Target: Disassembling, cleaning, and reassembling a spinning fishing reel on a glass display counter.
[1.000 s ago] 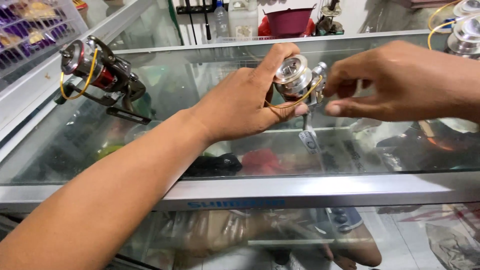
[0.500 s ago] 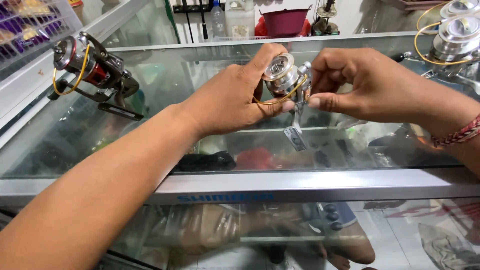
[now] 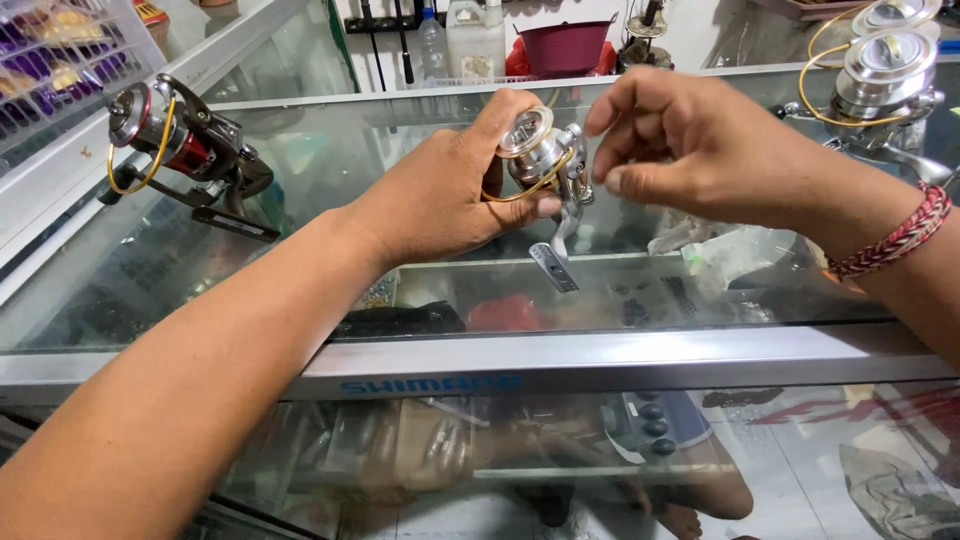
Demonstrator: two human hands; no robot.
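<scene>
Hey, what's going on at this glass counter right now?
A person holds a small silver spinning reel in the left hand above a glass display counter. The right hand is at the reel's side, fingers pinched close to it, though actual contact is hard to tell. A red and black reel lies on the glass at left, and another silver reel sits at far right.

The left hand (image 3: pixel 440 200) covers the back of the silver fishing reel (image 3: pixel 540 160), so its body and most of the grip are hidden. The right hand (image 3: pixel 700 150) has its palm side turned away. Two reels (image 3: pixel 885 65) at the far right are cut by the frame's edge. Goods under the glass worktop (image 3: pixel 300 300) blur behind reflections.
</scene>
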